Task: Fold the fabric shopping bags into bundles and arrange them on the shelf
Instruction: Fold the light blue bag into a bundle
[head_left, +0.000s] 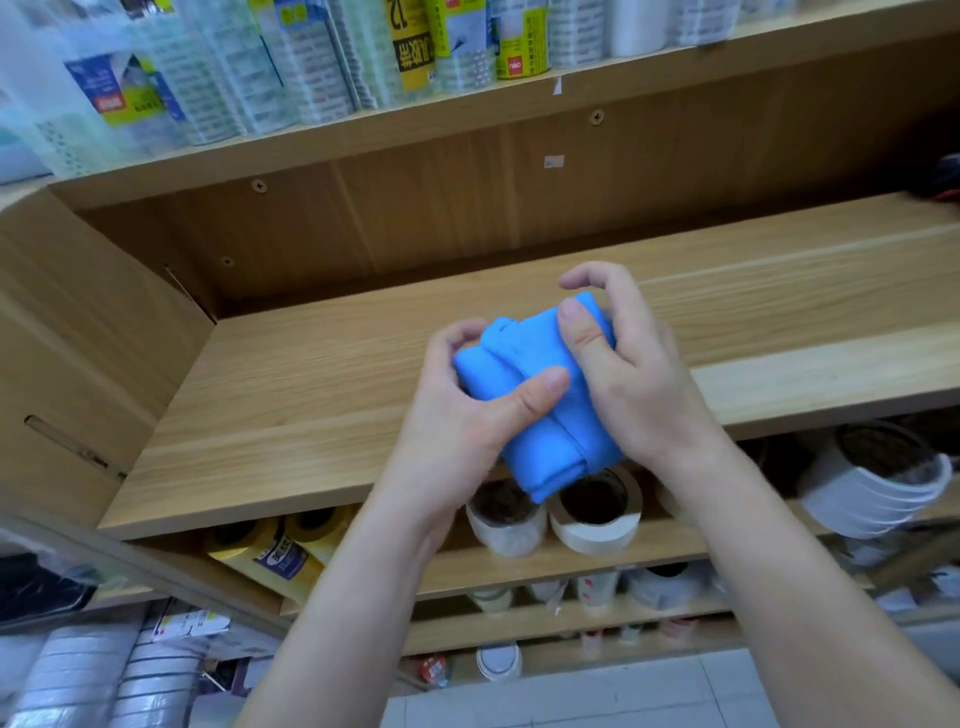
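A blue fabric shopping bag, folded into a thick bundle, is held in the air above the front edge of a bare wooden shelf. My left hand grips its left side, thumb lying across the top and fingers curled underneath. My right hand holds the right side, thumb pressing on the upper corner and fingers curled behind it. The bundle's lower end hangs past the shelf's front edge.
The shelf above holds wrapped rolls and packages. Below the wooden shelf stand rolls of tape, white and yellow, with more rolls further down. A wooden side panel closes the shelf on the left. A tiled floor lies at the bottom.
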